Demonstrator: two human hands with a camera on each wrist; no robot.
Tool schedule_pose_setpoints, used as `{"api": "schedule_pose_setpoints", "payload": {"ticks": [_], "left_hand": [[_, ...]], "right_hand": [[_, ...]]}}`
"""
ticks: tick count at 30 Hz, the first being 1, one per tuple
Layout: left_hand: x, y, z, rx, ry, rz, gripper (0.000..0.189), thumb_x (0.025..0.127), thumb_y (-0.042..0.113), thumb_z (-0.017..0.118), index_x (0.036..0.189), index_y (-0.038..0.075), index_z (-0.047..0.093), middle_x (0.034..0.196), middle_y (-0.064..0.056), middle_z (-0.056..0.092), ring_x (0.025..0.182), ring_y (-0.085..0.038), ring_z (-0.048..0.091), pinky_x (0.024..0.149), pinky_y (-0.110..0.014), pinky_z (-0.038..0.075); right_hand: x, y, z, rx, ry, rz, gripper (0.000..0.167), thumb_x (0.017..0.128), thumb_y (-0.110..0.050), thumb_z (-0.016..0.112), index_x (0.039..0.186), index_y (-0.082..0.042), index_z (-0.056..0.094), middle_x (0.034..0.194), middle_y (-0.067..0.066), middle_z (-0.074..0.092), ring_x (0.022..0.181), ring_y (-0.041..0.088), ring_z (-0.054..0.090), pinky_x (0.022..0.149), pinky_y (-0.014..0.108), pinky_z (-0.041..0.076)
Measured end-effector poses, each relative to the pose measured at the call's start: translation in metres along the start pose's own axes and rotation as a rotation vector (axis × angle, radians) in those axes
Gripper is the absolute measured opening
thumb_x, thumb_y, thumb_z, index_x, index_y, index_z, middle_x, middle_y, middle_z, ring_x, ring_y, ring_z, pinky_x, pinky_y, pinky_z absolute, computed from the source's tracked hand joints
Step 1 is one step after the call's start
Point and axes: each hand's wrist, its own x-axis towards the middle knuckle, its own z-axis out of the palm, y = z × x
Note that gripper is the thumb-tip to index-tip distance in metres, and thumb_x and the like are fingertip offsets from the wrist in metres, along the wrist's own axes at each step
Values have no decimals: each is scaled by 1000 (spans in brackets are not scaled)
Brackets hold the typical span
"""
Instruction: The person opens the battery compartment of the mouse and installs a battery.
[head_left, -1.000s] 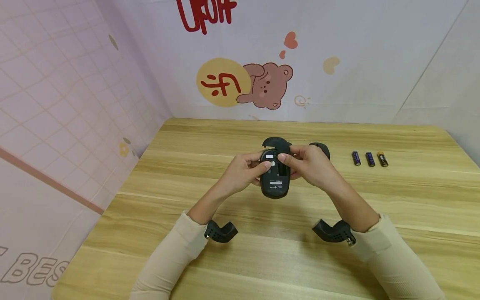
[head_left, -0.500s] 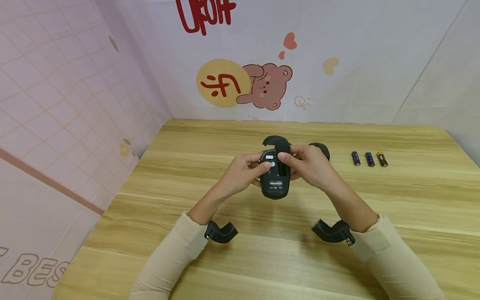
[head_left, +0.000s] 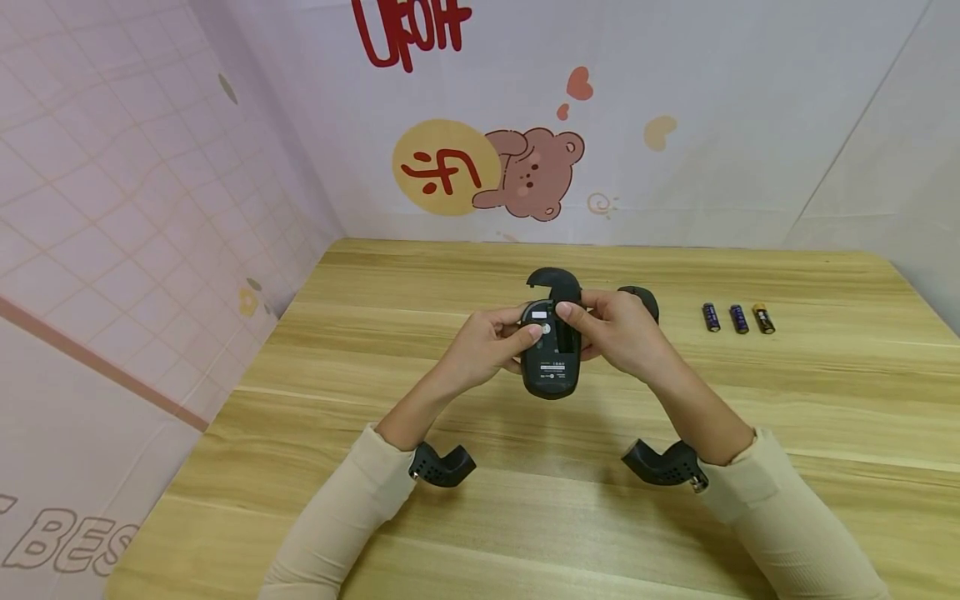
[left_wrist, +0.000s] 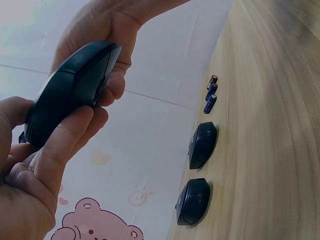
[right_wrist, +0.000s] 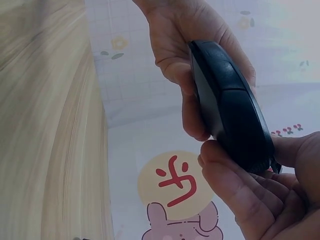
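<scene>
A black computer mouse (head_left: pixel 550 383) is held in the air, underside up in the head view, with a label and a dark battery slot (head_left: pixel 567 340) showing. Its black cover (head_left: pixel 557 278) juts past the far end, partly slid off. From one side my left hand (head_left: pixel 483 346) grips the mouse, thumb on the underside. My right hand (head_left: pixel 621 329) grips the opposite side, its thumb on the edge near the cover and slot. Both wrist views show fingers curled round the mouse body (left_wrist: pixel 65 95). Whether the slot holds anything is too dark to tell.
Two more black mice, a nearer mouse (left_wrist: pixel 194 202) and a farther mouse (left_wrist: pixel 203 145), stand on the wooden table (head_left: pixel 750 400). To the right lie two blue batteries (head_left: pixel 739 318) and a black-and-orange battery (head_left: pixel 763 318). A printed cloth wall (head_left: pixel 712 192) rises behind the table.
The cover has slid a little farther away from the mouse body, widening the gap at the far end. Both hands keep their hold in nearly the same place.
</scene>
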Motion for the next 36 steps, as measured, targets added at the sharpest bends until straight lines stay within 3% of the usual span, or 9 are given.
{"api": "schedule_pose_setpoints", "payload": {"ticks": [12, 20, 27, 33, 36], "left_hand": [[-2, -3, 1, -18, -23, -23, 41, 95, 11, 53, 134, -1, 46, 100, -20, 65, 81, -23, 67, 63, -37, 57], [-3, -4, -1, 6, -5, -21, 41, 95, 10, 53, 134, -1, 46, 99, -20, 65, 82, -23, 66, 62, -36, 58], [-4, -5, -3, -7, -2, -27, 41, 95, 11, 52, 134, -2, 46, 99, -22, 65, 82, -24, 67, 63, -37, 58], [-8, -8, -5, -12, 15, -46, 42, 95, 9, 53, 134, -1, 46, 98, -21, 65, 80, -24, 67, 62, -37, 58], [-12, -9, -8, -9, 48, -76, 41, 94, 10, 54, 133, -1, 47, 98, -21, 65, 81, -23, 66, 62, -39, 57]], "right_hand": [[2, 4, 2, -47, 67, 2, 38, 95, -31, 52, 96, 4, 66, 81, 14, 68, 68, 21, 67, 61, 30, 57], [5, 4, 5, -28, 95, -1, 36, 94, -31, 54, 98, 3, 66, 86, 14, 67, 76, 23, 67, 68, 35, 57], [9, 3, 9, 57, 159, -19, 27, 90, -23, 62, 89, 3, 61, 87, 15, 69, 81, 20, 66, 71, 31, 56], [16, -1, 9, 192, 164, 13, 36, 87, -31, 64, 101, 3, 66, 95, 9, 69, 81, 12, 64, 73, 27, 54], [24, -3, 8, 263, 180, 19, 38, 87, -30, 64, 98, 6, 65, 94, 10, 69, 82, 11, 66, 74, 26, 55]]}}
